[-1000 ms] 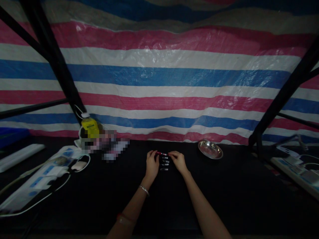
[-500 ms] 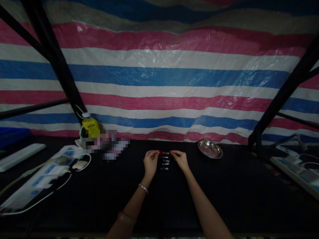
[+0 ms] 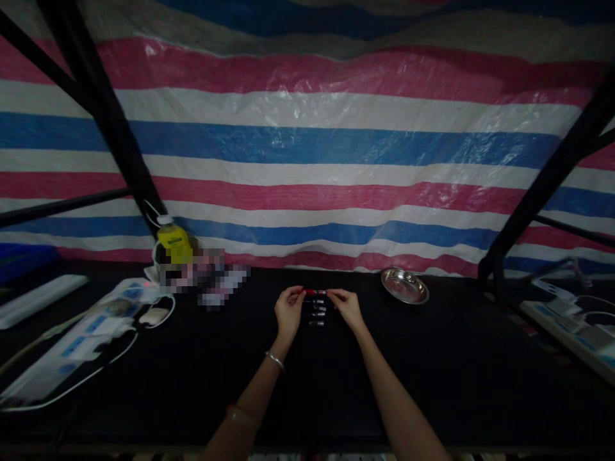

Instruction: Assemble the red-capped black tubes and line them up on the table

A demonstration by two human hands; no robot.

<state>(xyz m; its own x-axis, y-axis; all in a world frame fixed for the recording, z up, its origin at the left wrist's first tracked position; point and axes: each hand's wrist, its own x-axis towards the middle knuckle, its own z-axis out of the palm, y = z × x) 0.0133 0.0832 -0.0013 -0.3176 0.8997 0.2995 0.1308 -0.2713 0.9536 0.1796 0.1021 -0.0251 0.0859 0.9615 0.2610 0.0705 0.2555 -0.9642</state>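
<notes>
My left hand [image 3: 288, 310] and my right hand [image 3: 346, 306] meet over the black table [image 3: 432, 371]. Between their pinched fingertips they hold a small red stick-shaped piece [image 3: 314, 292], one hand at each end. Just below it, between my hands, a short column of small dark pieces with pale tips [image 3: 316, 314] lies on the table. What these pieces are is too small and dim to tell. A bracelet circles my left wrist.
A round metal dish [image 3: 405, 286] sits to the right near the striped tarp [image 3: 307, 160]. At the left are a yellow bottle [image 3: 173, 244], white power strips with cables [image 3: 81, 333] and a blurred patch. Another power strip [image 3: 571, 326] lies at the right. Black frame bars slant on both sides.
Both hands have lifted slightly away from me with the red piece still pinched between them. The row of small pieces stays where it was.
</notes>
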